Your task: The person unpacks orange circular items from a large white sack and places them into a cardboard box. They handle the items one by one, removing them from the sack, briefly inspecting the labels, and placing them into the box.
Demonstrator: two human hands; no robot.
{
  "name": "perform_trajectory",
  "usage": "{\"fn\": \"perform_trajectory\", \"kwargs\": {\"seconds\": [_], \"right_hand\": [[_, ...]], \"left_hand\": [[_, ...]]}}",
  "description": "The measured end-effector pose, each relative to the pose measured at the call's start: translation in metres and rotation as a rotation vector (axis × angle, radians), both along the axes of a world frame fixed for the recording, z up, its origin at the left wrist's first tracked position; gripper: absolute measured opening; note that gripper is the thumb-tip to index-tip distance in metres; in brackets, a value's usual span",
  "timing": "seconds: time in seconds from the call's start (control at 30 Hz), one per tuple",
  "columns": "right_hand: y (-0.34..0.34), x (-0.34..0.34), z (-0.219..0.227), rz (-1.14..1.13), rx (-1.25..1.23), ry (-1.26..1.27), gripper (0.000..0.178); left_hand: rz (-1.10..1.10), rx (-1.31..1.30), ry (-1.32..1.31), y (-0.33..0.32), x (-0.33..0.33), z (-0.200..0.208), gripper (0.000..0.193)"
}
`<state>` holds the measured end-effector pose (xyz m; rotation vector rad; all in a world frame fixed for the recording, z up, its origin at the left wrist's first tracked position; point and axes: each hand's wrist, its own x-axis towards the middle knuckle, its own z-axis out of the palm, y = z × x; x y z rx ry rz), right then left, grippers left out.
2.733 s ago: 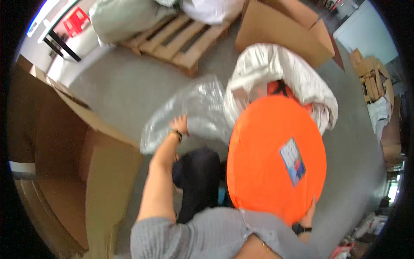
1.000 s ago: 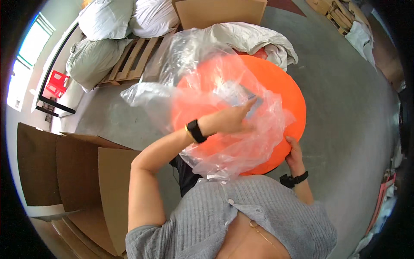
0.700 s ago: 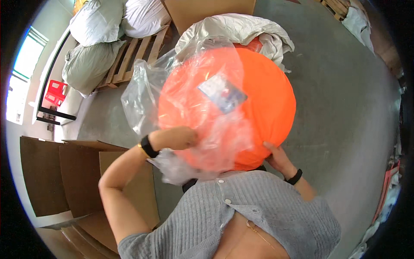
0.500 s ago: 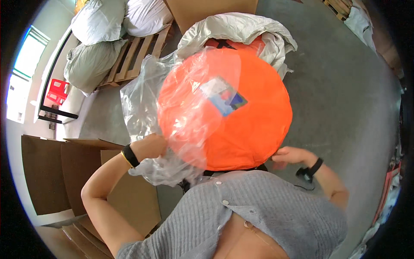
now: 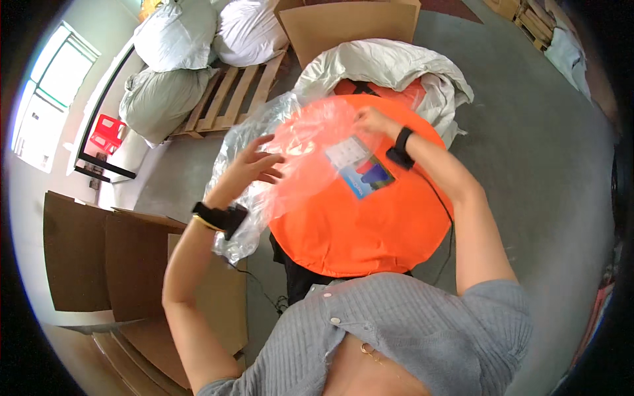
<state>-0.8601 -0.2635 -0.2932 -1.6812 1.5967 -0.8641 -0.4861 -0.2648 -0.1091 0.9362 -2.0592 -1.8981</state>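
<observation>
Overhead, I am looking down on a round orange disc point(image 5: 370, 218) held flat in front of my chest, a clear plastic bag point(image 5: 297, 158) drawn part-way over its far left side. My left hand point(image 5: 254, 165) is at the disc's left edge with fingers spread and curled against the plastic, a black watch on that wrist. My right hand point(image 5: 373, 122) is at the disc's far edge, fingers bent and pinching the bag's film there; a black band sits on that wrist. A blue and white label point(image 5: 362, 170) lies on the disc's face, between the two hands, partly under the film. Just beyond the disc sits a large white sack point(image 5: 383, 63), opened, with more orange showing inside. Far left, a wooden pallet point(image 5: 231, 92) carries stuffed white bags point(image 5: 175, 36). Flattened cardboard boxes point(image 5: 112, 257) stand at my left on the grey floor point(image 5: 528, 165).
</observation>
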Motion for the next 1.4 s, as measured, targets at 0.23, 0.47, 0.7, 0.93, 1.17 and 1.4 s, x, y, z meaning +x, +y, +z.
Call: {"fn": "perform_trajectory", "kwargs": {"seconds": [0.23, 0.47, 0.7, 0.93, 1.17, 1.4], "right_hand": [[0.128, 0.202, 0.131, 0.577, -0.109, -0.149, 0.024], [0.074, 0.133, 0.170, 0.153, -0.871, 0.360, 0.053], [0.020, 0.122, 0.154, 0.222, -0.444, 0.564, 0.042], [-0.021, 0.060, 0.122, 0.344, 0.300, 0.899, 0.016], [-0.058, 0.013, 0.276, -0.173, -0.524, -0.576, 0.021], [0.069, -0.010, 0.334, -0.343, -1.369, 0.674, 0.029]], "left_hand": [[0.363, 0.346, 0.108, 0.004, -0.002, -0.121, 0.050], [0.153, -0.140, 0.046, 0.076, 0.017, 0.002, 0.026], [-0.091, -0.088, -0.093, 0.121, 0.091, 0.080, 0.045], [0.014, -1.080, -1.033, 0.014, 0.245, -0.019, 0.028], [0.114, -2.331, -1.445, -0.208, 0.284, 0.140, 0.018], [0.940, -2.026, 0.433, -0.115, 0.050, 0.158, 0.067]]}}
